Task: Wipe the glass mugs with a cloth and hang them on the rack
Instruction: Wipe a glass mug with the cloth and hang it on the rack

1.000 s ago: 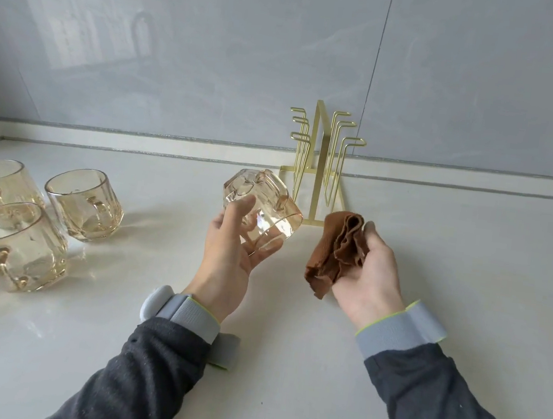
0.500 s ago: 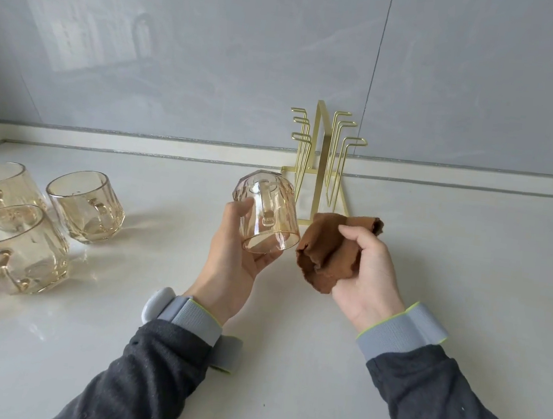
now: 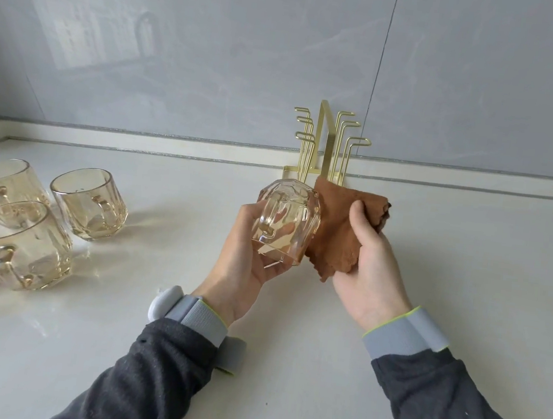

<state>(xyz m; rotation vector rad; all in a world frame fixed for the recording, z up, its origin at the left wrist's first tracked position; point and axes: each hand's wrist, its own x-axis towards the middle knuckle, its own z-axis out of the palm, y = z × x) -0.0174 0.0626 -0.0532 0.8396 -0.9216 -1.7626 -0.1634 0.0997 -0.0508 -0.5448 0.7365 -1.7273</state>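
The left hand [image 3: 245, 257] holds an amber glass mug [image 3: 287, 226] w/ fingers curled round it, bottom up and tilted, above the table [image 3: 464, 299] at centre, just in front of the gold wire rack [image 3: 324, 139]. The right hand [image 3: 371, 272] grips a brown cloth [image 3: 338, 230], fingers closed on it; the cloth touches the mug's right side. Other mugs [image 3: 89, 203] stand upright at left on the table.

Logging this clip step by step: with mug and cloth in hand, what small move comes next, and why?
Probably rub the cloth around the mug. The left hand holds the mug tipped, base upward; the right hand holds the cloth against it, and the rack is bare.
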